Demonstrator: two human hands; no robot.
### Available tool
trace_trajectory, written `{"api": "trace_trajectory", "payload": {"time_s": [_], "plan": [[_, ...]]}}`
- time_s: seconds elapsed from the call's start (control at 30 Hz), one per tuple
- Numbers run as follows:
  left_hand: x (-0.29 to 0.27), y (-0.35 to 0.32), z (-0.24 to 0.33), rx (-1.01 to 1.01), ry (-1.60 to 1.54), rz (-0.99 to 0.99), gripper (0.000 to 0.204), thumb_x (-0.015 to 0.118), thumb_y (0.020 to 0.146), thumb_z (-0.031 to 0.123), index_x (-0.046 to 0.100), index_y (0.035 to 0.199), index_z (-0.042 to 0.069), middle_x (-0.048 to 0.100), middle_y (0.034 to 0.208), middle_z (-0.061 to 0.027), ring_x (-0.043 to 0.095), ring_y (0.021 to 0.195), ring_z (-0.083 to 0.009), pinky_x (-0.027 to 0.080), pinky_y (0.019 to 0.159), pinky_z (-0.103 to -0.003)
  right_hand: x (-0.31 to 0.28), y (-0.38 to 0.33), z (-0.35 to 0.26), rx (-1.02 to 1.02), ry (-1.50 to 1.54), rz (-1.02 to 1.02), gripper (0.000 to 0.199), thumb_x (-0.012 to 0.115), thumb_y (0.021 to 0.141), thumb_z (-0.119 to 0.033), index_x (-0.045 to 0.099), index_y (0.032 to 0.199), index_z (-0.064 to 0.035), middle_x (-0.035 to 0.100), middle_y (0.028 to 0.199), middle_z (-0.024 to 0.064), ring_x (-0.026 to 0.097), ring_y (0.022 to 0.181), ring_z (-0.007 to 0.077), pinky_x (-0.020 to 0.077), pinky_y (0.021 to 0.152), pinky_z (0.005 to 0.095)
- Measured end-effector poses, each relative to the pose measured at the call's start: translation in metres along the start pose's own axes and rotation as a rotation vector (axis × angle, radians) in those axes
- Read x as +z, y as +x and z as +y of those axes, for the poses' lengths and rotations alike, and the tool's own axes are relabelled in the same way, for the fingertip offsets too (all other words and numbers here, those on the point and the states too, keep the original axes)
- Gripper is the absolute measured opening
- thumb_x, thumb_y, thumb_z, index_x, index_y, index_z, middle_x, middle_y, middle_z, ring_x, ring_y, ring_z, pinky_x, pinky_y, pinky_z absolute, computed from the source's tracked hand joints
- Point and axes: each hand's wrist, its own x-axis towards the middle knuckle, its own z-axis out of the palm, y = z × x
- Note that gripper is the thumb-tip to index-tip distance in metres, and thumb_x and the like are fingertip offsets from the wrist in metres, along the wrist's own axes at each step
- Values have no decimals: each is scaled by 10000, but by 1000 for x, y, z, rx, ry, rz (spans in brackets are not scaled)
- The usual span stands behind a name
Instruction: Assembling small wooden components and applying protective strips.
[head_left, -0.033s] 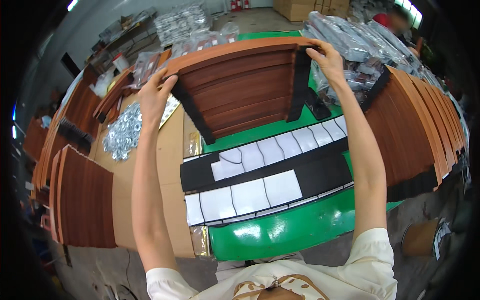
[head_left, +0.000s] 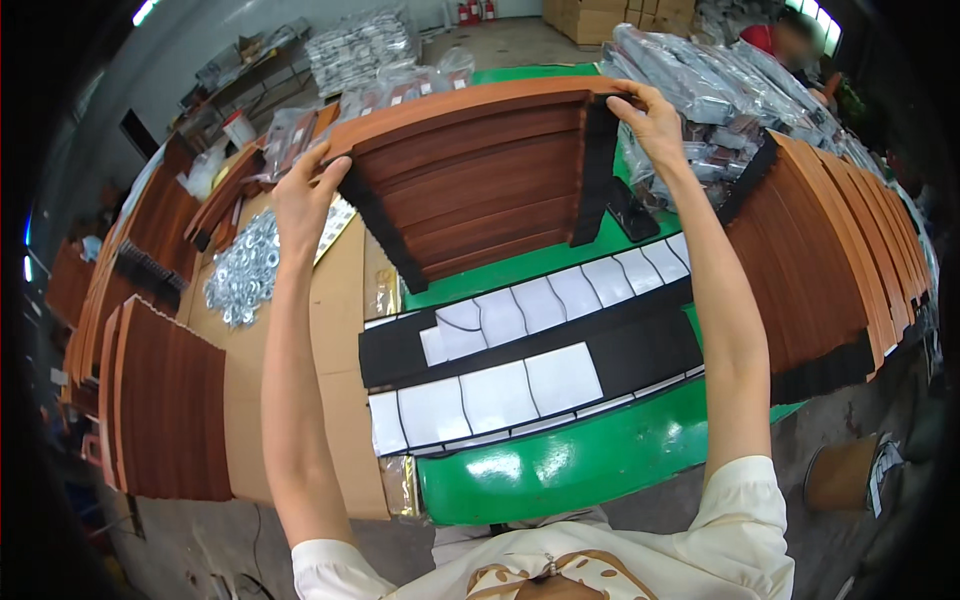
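- Both hands hold one reddish-brown slatted wood panel (head_left: 480, 170) up off the green table (head_left: 560, 465), tilted so that its underside faces the camera.
- The left hand (head_left: 305, 195) is clamped on the panel's left end, fingers curled over the top edge beside one of its two black strips (head_left: 380, 230).
- The right hand (head_left: 655, 125) is clamped on the panel's top right corner, just beside the second black strip (head_left: 597, 170).
- Below the panel, on the green table, lie two long black strips with white backing squares (head_left: 520, 350); the upper shows about six squares, the lower about four.
- Left of the panel, a pile of silver washers (head_left: 245, 268) lies on a cardboard sheet (head_left: 335, 320).
- Right of the panel stands one leaning row of brown panels (head_left: 820, 260); too many to count.
- Lower left of the panel, another stack of brown panels (head_left: 165, 410) stands on edge.
- Behind the panel lie heaps of clear bagged parts (head_left: 700, 75).
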Motion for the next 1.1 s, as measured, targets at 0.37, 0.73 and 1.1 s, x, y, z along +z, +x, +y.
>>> {"api": "trace_trajectory", "payload": {"time_s": [0.37,0.73,1.1], "plan": [[8,-8,11,-56,-159,55,411,730,804,225,632,1113,-28,669,828,-31,570,749,-55,443,666,-191,0,-1,5,13,42,119,394,792,696,-350,704,988,-100,647,949,72,610,817,187,486,730,301],[-3,5,-16,28,-90,-66,327,523,935,192,560,1220,35,645,1087,-90,594,927,-143,462,799,-267,-13,5,29,96,415,-72,368,539,938,-174,508,1285,-54,560,1230,75,559,1074,155,477,879,282],[-127,-237,-29,-416,-54,-373,353,559,912,212,567,1204,15,580,1228,-144,534,1160,-238,405,979,-347,-59,-147,7,354,412,36,294,510,949,-108,519,1212,24,604,1087,73,571,964,129,461,867,260]]}}
